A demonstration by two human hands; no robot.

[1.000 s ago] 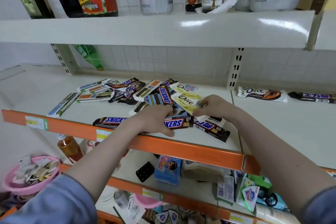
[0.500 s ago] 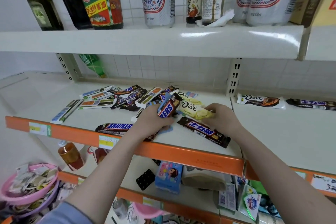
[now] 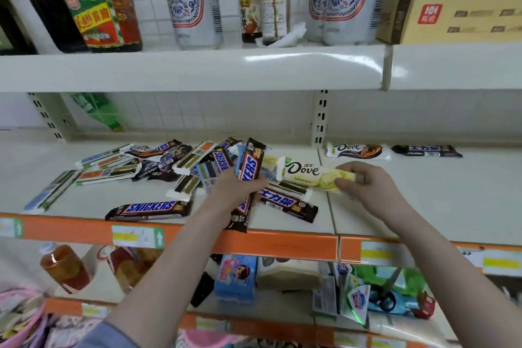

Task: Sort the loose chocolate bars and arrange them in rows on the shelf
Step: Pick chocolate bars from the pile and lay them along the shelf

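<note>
My left hand (image 3: pixel 236 189) grips a brown Snickers bar (image 3: pixel 248 167) upright above the white shelf (image 3: pixel 423 200); a second Snickers bar (image 3: pixel 240 215) hangs below the same hand. My right hand (image 3: pixel 367 186) holds a pale yellow Dove bar (image 3: pixel 308 174) by its right end, lifted off the shelf. A loose pile of bars (image 3: pixel 158 161) lies behind and left of my left hand. One Snickers bar (image 3: pixel 148 209) lies flat near the front edge. A dark bar with blue lettering (image 3: pixel 288 205) lies between my hands.
A white-and-brown Dove bar (image 3: pixel 357 150) and a dark bar (image 3: pixel 426 150) lie at the back of the right shelf section. The orange shelf lip (image 3: pixel 282 246) runs along the front. The upper shelf (image 3: pixel 197 68) carries bottles, cans and a cardboard box (image 3: pixel 452 15).
Both hands have lifted off the shelf: the left raised a Snickers bar from the front row to upright, and the right pulled the Dove bar up and to the right.
</note>
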